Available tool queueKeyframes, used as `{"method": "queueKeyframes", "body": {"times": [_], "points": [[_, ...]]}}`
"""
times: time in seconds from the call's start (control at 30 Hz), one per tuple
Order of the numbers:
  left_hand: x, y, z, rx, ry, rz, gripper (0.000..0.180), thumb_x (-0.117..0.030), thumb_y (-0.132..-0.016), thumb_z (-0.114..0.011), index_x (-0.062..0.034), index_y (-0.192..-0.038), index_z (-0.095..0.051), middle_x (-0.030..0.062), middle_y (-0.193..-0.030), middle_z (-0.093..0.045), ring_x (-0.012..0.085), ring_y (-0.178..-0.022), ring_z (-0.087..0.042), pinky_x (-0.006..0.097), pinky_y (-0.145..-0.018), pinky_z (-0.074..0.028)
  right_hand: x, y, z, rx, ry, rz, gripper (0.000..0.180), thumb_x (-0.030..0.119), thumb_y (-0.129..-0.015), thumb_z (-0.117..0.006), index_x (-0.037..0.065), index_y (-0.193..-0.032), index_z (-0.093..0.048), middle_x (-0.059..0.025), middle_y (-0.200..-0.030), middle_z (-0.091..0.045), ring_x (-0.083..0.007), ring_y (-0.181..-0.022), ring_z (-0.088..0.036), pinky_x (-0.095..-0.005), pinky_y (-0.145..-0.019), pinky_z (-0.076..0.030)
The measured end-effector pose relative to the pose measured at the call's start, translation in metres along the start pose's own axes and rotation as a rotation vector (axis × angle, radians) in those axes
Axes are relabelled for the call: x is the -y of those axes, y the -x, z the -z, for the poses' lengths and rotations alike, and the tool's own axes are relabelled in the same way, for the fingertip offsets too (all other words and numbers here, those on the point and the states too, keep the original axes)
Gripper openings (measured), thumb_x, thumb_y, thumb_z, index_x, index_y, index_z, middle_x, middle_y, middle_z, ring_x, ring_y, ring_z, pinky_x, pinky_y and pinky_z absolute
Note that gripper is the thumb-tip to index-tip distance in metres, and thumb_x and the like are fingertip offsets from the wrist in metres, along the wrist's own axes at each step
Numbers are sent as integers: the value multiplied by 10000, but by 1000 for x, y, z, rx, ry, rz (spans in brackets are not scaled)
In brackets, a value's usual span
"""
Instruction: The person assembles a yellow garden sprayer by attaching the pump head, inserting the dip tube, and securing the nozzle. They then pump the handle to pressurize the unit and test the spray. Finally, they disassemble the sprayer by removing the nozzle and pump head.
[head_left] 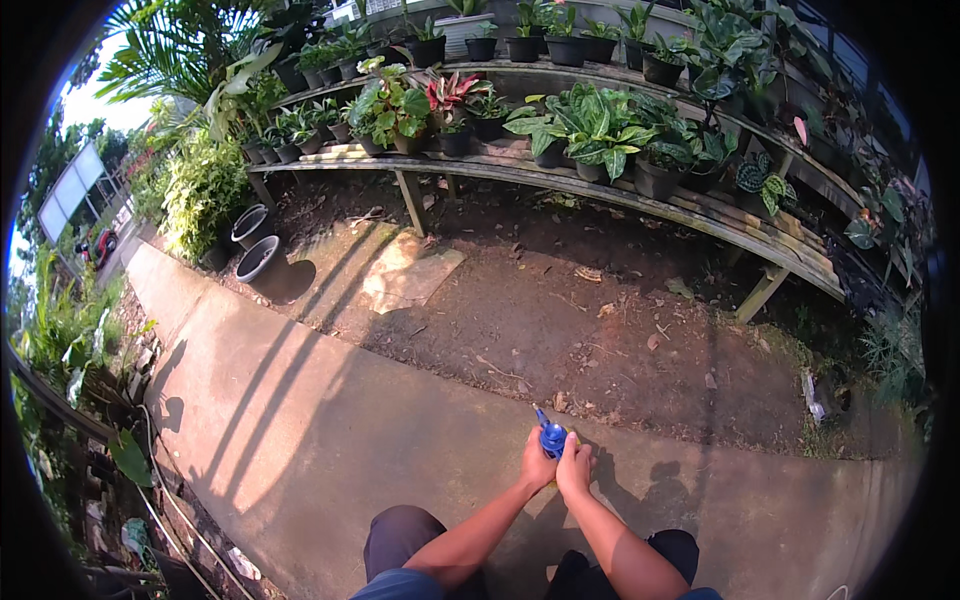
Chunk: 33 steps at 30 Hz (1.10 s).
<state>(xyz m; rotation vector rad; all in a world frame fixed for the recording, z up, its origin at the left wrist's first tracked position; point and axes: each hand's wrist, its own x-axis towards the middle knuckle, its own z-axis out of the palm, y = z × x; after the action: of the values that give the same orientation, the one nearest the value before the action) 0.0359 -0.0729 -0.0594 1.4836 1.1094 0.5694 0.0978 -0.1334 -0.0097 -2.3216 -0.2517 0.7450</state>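
Observation:
A small blue spray bottle (552,439) is held in front of my knees, above the concrete path. Its blue top and nozzle stick up between my hands, tilted slightly to the left; most of its body is hidden by my fingers. My left hand (538,462) wraps round the bottle from the left side. From the right, my right hand (574,468) closes on it too, with the thumb up near the blue top. Both forearms reach in from the lower edge.
Beyond the path (370,430) lies bare soil (560,310) with dry leaves. A long slatted bench (480,170) bears several potted plants (600,130), with a higher shelf behind. Two dark pots (262,262) stand at the left by a bush (200,190). A hose (165,480) runs along the left edge.

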Motion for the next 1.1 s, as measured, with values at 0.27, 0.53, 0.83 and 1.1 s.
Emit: {"method": "queueKeyframes", "body": {"times": [0.27,0.53,0.83,1.1], "points": [[-138,123,108,45,-308,-122,617,-154,-740,-860,-59,-1291,-599,172,-1194,-671,348,-1151,-646,432,-999,-518,-7,139,104,917,-433,-41,558,477,-1133,-308,41,-1382,-552,-83,-1202,-665,-168,-1097,-620,-357,-992,-473],[-371,252,236,561,-259,-143,371,-309,-866,-698,-104,-1175,-710,189,-1150,-713,383,-1079,-659,456,-971,-515,128,360,256,862,-601,42,436,442,-1069,-515,85,-871,-671,5,-793,-619,-123,-727,-561,-291,-692,-433],[-568,314,415,644,-348,-255,571,-410,-1036,-598,2,-1428,-547,229,-1399,-614,368,-1300,-589,415,-1106,-454,265,491,379,699,-554,-76,485,458,-1067,-492,38,-864,-627,-66,-687,-596,-149,-576,-575,-295,-552,-473],[-594,363,468,527,-101,-74,555,-397,-1047,-609,-45,-1469,-524,145,-1465,-584,287,-1372,-542,441,-1151,-423,381,506,394,546,-719,288,493,412,-1061,-519,42,-735,-539,-15,-557,-466,-92,-447,-435,-253,-434,-335]]}}
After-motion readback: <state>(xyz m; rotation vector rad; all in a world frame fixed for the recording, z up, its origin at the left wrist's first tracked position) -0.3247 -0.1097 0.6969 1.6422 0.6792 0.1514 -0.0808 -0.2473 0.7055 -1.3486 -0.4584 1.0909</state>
